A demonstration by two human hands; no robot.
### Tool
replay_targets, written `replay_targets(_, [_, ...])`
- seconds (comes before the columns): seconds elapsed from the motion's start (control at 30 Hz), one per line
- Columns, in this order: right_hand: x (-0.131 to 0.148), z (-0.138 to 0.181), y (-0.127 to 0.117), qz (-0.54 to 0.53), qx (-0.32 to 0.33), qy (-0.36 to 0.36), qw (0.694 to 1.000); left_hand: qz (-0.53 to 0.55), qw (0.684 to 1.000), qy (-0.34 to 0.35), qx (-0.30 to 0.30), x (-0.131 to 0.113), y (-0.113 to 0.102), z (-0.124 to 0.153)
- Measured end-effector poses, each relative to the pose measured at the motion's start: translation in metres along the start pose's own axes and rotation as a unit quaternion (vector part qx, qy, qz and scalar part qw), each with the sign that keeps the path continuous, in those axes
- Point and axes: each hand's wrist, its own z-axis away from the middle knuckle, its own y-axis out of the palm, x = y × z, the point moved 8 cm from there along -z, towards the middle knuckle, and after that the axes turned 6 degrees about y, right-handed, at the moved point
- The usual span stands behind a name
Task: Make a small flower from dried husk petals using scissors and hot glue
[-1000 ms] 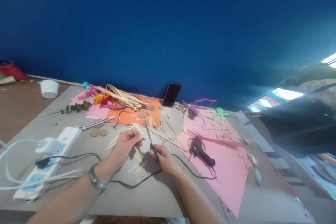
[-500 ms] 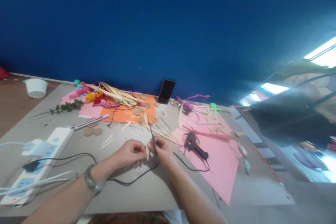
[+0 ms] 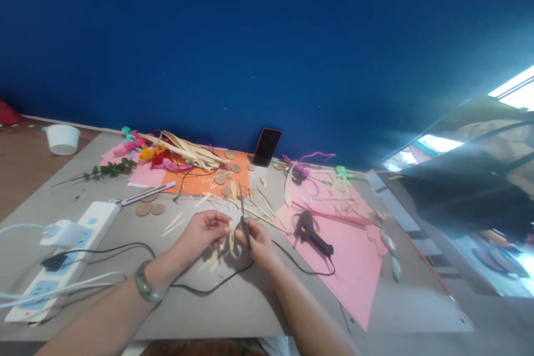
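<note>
- Two bare hands meet just left of the black hot-glue gun [image 3: 311, 231]. The left hand [image 3: 204, 232] has its grip pinched shut on a pale, narrow straw strip [image 3: 231, 237].
- The right hand [image 3: 257, 240] has its grip closed around a thin dark metal tool [image 3: 243, 216]. The tool's tip points away from the person, and what kind of tool it is cannot be told.
- Strip and tool sit close together over the grey counter [image 3: 250, 311], left of the gun.
- A thin black cord [image 3: 208, 289] runs from the gun under both wrists.
- The gun lies on a pink paper sheet [image 3: 354, 272].
- Far left of the gun lies a white power strip [image 3: 79, 242].
</note>
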Motion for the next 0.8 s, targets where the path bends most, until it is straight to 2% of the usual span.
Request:
replay_targets(0.17, [0.002,0.004,0.016,0.06,0.107,0.026,0.992,0.038,0.996,0.045,-0.07,-0.006,-0.019,-0.005])
replay_targets(0.3, [-0.007,0.005,0.022,0.094,0.154,0.047,0.982,0.06,0.993,0.057,-0.082,-0.01,-0.022,-0.005])
replay_targets(0.47, [-0.007,0.007,0.026,0.108,0.174,0.05,0.977,0.063,0.994,0.059,-0.073,-0.014,-0.019,-0.003])
replay_targets(0.8, [-0.007,0.008,0.025,0.138,0.176,0.057,0.973,0.032,0.995,0.059,-0.069,-0.017,-0.022,-0.003])
